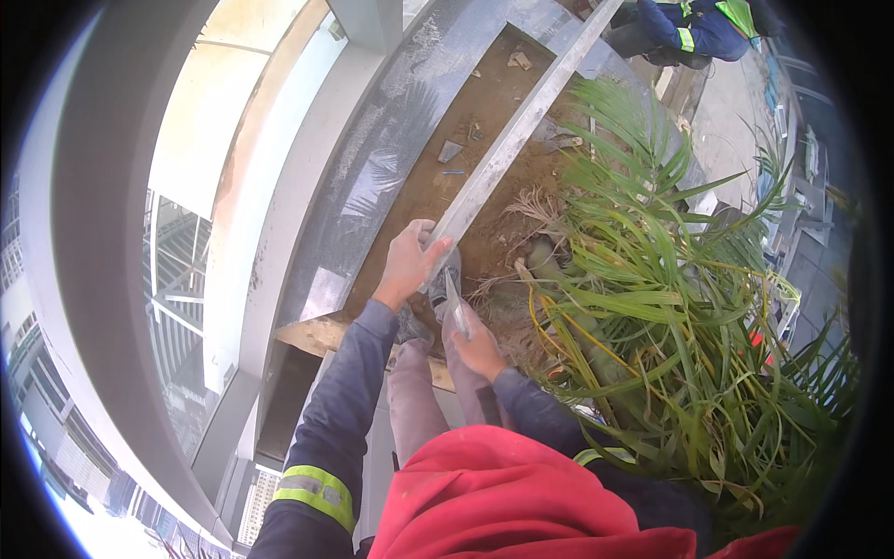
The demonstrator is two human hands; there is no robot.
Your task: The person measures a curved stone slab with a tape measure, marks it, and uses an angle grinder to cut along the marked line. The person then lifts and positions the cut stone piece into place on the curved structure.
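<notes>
A long pale-grey straight bar (521, 131), dusty on its surface, slants from my hands up to the top of the view. My left hand (407, 265) is closed around its near end, with the thumb on top. Just to the right and nearer to me, my right hand (477, 346) grips a trowel (453, 296). The trowel's narrow pointed blade is turned up toward the bar's near end, and its handle is mostly hidden in my fingers. I cannot tell whether the blade touches the bar.
Brown soil (414, 200) with loose scraps lies under the bar, bordered by a grey stone ledge (358, 168). A leafy green plant (652, 307) crowds my right side. White railing (177, 270) stands at left. Another person (694, 30) in dark, reflective-striped clothing is at the far right.
</notes>
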